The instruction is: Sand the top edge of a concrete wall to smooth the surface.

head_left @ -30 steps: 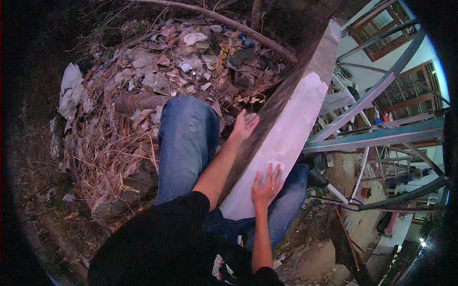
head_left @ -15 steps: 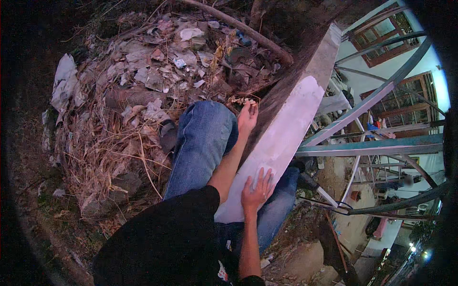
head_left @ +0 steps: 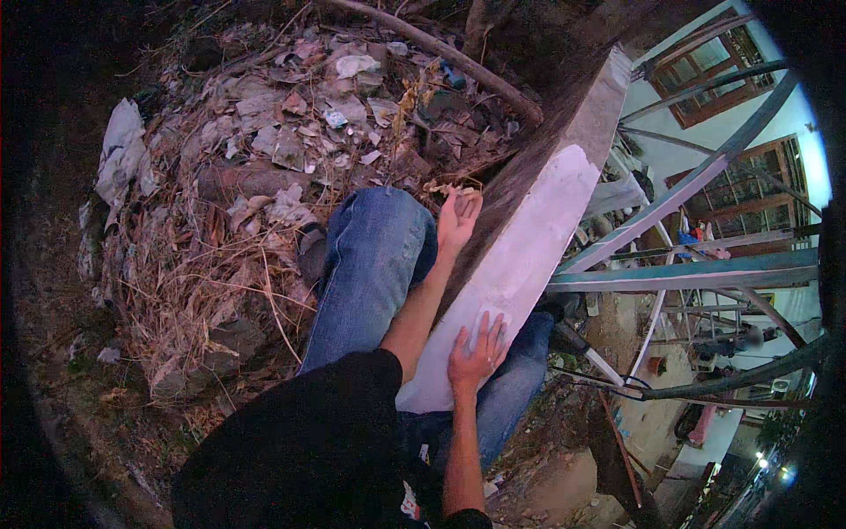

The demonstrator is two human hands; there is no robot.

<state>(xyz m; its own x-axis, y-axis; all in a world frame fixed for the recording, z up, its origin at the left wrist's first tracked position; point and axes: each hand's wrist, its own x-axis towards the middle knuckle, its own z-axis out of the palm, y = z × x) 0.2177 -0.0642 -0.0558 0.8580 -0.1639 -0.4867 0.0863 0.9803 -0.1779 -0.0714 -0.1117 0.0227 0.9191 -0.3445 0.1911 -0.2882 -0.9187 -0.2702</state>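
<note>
I sit astride a narrow wall whose top (head_left: 527,231) is coated white over much of its length. My right hand (head_left: 476,353) lies on the coating with fingers spread. A small pale patch (head_left: 495,319) shows under its fingertips; whether it is a separate pad, I cannot make out. My left hand (head_left: 457,220) is beside the wall's dark left face, past my left knee (head_left: 381,220), fingers loosely bent and apart. Dry leaves (head_left: 451,189) are just beyond its fingertips. Nothing shows in that hand.
On the left rises a heap of litter and dry stalks (head_left: 264,176). A branch (head_left: 441,51) slants across the far side. Right of the wall are metal bars (head_left: 687,271), lower ground (head_left: 648,339) and a white building with wooden windows (head_left: 716,62). Bare wall top (head_left: 604,106) continues beyond the coating.
My right hand has shifted very slightly on the white top. The left hand's fingers have turned a little beside the wall.
</note>
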